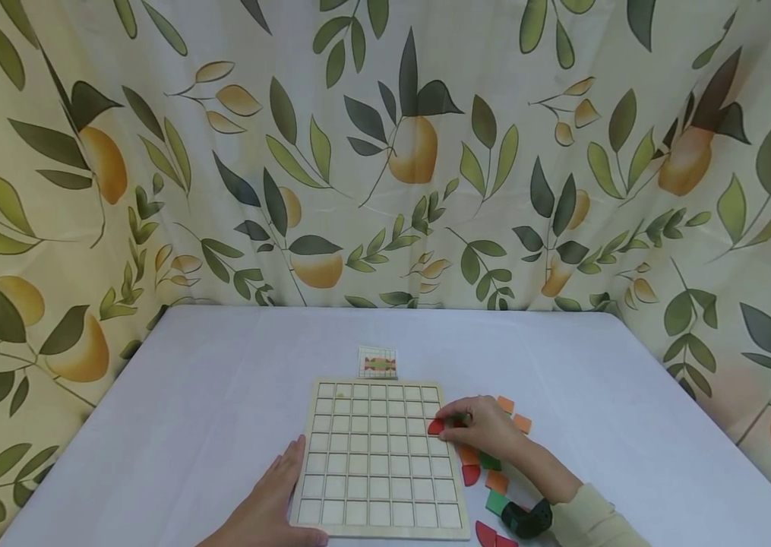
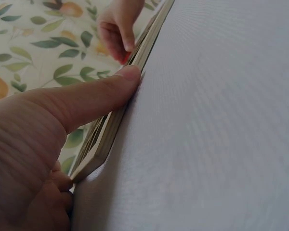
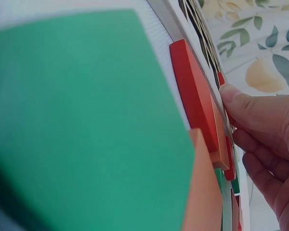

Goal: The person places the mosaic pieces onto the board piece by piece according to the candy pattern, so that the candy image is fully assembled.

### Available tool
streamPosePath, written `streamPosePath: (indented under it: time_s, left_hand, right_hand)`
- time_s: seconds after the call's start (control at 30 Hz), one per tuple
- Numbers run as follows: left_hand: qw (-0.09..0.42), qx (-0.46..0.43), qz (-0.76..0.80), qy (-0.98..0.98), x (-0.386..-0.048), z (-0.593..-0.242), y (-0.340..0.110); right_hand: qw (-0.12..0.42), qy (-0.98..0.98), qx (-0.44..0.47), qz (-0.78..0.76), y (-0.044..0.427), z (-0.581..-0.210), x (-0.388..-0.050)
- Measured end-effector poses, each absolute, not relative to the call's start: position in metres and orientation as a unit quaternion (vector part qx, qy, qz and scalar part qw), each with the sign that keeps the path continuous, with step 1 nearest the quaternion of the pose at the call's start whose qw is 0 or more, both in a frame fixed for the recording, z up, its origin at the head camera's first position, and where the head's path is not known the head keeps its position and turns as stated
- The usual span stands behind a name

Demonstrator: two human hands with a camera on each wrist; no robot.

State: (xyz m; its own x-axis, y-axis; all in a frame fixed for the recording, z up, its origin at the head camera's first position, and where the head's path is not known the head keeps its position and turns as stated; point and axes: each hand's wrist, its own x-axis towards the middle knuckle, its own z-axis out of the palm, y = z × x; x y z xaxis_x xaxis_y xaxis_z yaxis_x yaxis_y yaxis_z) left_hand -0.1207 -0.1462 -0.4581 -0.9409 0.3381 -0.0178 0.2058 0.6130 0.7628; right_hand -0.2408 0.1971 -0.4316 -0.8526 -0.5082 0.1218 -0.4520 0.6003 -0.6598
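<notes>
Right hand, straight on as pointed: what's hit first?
Likely the grid board, past the red piece that the right hand pinches; clearance over the board is unclear.

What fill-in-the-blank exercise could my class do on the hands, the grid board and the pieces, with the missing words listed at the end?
1. The right hand pinches a piece coloured ____.
2. The left hand rests its ____ against the near edge of the grid board.
3. In the head view, the loose pieces lie on the board's ____ side.
4. Those loose pieces are red, orange and ____.

Missing words: red; thumb; right; green.
</notes>
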Motion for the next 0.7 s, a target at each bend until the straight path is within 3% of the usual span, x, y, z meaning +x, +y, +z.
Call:
streamPosePath:
  time_s: [0.23,0.7]
  left_hand:
    - [0.089,0.145,0.421,0.891,-0.12,-0.46,-0.147]
    - [0.072,0.165,0.403,0.897,-0.122,-0.462,-0.147]
  right_hand:
    - [0.041,0.892,-0.263,-0.366,0.199,-0.43,-0.239]
    - [-0.026,0.911,-0.189,-0.366,0.23,-0.419,-0.242]
